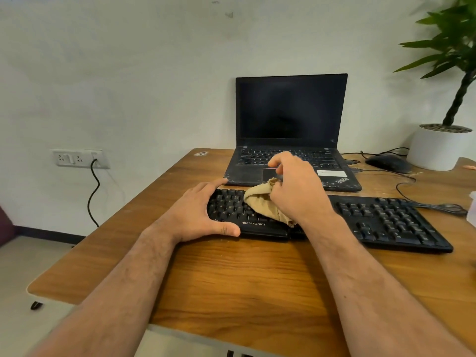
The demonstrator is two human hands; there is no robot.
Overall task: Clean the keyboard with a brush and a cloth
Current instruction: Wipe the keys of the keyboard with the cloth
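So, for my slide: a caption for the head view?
Right hand wipes black keyboard with tan cloth; left hand steadies it.

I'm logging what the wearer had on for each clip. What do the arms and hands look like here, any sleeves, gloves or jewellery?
Both forearms are bare up to the bottom edge of the picture, with visible hair and no sleeve in sight. The left hand and the right hand are bare too: no gloves, and no watch, wristband or ring shows on the parts in view.
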